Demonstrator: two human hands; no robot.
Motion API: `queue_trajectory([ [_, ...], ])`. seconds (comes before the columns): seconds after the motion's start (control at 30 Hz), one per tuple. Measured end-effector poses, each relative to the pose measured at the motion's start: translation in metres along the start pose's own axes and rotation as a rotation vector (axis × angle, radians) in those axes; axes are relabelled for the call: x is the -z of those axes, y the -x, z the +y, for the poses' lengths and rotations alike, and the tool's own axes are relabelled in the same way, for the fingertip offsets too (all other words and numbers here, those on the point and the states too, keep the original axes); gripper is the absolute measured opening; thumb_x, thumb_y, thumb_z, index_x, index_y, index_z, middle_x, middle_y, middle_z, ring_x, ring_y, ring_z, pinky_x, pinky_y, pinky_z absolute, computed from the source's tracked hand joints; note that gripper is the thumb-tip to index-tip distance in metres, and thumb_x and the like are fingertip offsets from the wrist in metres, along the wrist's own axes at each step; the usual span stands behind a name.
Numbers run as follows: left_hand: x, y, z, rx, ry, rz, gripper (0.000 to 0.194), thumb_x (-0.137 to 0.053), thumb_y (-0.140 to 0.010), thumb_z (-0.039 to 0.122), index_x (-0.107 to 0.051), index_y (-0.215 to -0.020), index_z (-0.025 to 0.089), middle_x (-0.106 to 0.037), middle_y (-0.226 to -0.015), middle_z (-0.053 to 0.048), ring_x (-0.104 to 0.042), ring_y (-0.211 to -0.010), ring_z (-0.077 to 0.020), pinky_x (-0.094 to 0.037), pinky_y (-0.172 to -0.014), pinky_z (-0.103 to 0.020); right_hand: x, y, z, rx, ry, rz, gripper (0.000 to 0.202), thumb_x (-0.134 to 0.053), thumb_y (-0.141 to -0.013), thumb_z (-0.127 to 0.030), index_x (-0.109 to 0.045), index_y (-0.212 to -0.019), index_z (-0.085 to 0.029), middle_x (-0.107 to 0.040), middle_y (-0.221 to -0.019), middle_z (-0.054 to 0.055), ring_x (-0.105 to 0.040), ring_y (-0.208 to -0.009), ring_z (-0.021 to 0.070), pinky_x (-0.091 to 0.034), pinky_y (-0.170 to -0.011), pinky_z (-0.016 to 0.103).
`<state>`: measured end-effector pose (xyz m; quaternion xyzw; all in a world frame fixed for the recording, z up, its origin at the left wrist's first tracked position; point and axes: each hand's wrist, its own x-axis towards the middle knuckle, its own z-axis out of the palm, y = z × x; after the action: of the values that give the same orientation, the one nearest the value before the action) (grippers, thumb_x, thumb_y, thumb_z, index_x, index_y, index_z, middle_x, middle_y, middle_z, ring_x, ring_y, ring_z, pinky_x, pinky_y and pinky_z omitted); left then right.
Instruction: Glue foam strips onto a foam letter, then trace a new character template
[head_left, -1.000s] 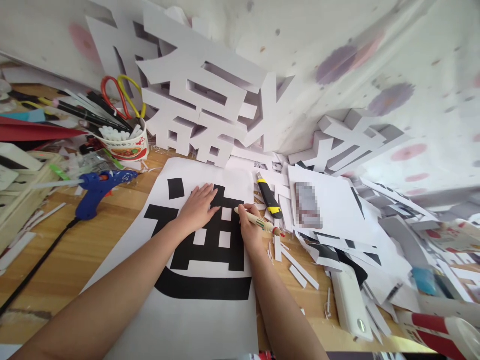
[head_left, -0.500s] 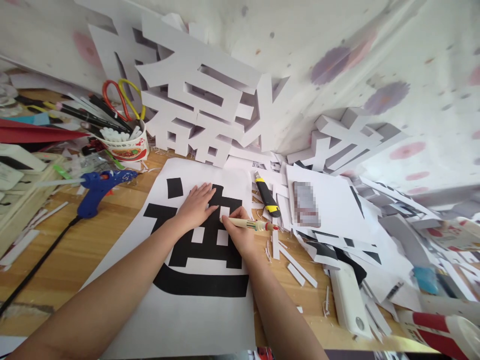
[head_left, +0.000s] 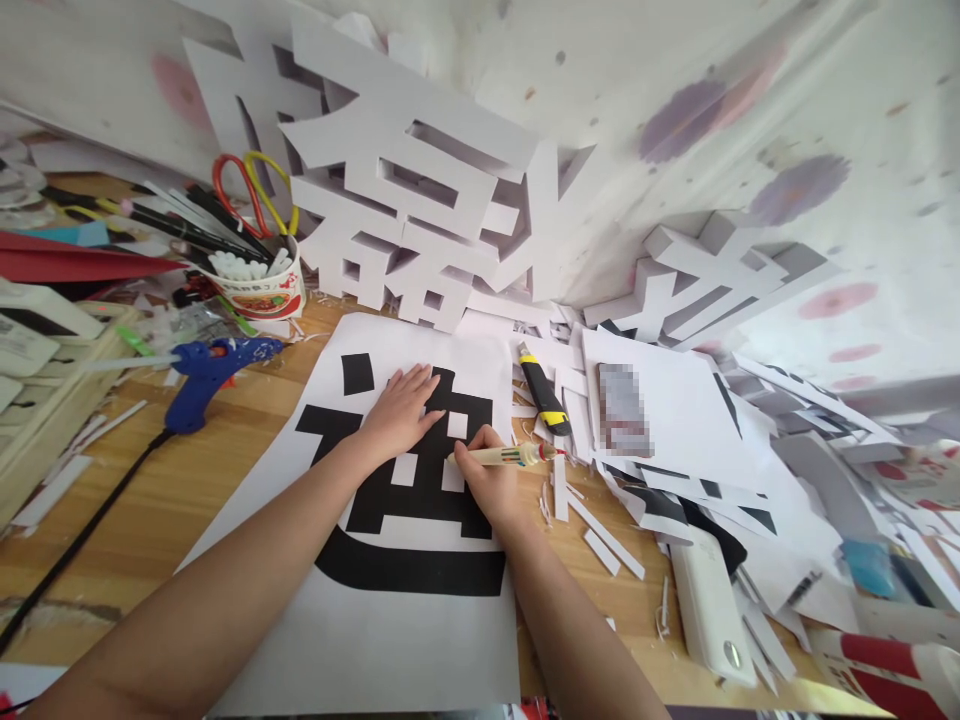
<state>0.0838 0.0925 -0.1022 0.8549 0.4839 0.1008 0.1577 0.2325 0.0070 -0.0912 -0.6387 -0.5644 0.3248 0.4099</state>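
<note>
A white sheet point(head_left: 330, 640) lies on the wooden table, printed with a large black Chinese character point(head_left: 412, 570). My left hand point(head_left: 399, 412) rests flat on the upper part of the character, fingers spread over the paper. In my right hand point(head_left: 486, 478) is a thick multicolour pen point(head_left: 517, 456), cream-coloured with a red end. Its tip meets the black strokes near the small white squares, and its back end points right. Just right of the sheet, a black and yellow utility knife point(head_left: 543, 392) lies on paper scraps.
A blue glue gun point(head_left: 206, 375) with a black cord lies at left, near a paper cup point(head_left: 262, 290) of pens and scissors. White foam-like letters point(head_left: 420, 160) stand behind. To the right are a pixelated phone-like object point(head_left: 625, 410), a white power bank point(head_left: 709, 600) and paper strips.
The whole view has shifted slightly, so everything appears a little further right. Both hands keep nearly the same places on the sheet, and the pen is still held.
</note>
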Motion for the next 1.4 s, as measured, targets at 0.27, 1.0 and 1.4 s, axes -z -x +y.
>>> queue_trajectory([
  [0.27,0.002,0.0007,0.0009,0.004,0.027,0.001,0.053,-0.036,-0.087,0.037,-0.033,-0.133,0.01,-0.024,-0.145,-0.013,-0.015,-0.134,-0.0214,-0.013,-0.109,-0.041,-0.0009,-0.0002,-0.0025,0.0,0.019,-0.013,0.03,-0.053,-0.073,-0.035,-0.032,-0.056,-0.022,-0.033,-0.052,-0.007,-0.033,-0.049,0.0095,-0.026,-0.047,0.024],
  [1.0,0.0019,-0.0001,0.001,0.012,0.023,-0.007,0.053,-0.037,-0.087,0.036,-0.032,-0.133,0.01,-0.023,-0.145,-0.012,-0.013,-0.134,-0.0211,-0.012,-0.109,-0.04,-0.0006,-0.0001,-0.0011,-0.003,0.037,-0.041,0.029,-0.053,-0.073,-0.035,-0.033,-0.058,-0.022,-0.034,-0.053,-0.007,-0.032,-0.049,0.0093,-0.025,-0.047,0.024],
  [1.4,0.0002,-0.0002,-0.0002,0.008,0.027,-0.011,0.053,-0.036,-0.088,0.036,-0.032,-0.134,0.01,-0.022,-0.146,-0.012,-0.013,-0.135,-0.02,-0.011,-0.109,-0.039,-0.0003,0.0002,-0.0027,-0.005,0.045,-0.057,0.029,-0.053,-0.073,-0.035,-0.032,-0.057,-0.022,-0.033,-0.053,-0.007,-0.032,-0.049,0.0095,-0.025,-0.046,0.024],
])
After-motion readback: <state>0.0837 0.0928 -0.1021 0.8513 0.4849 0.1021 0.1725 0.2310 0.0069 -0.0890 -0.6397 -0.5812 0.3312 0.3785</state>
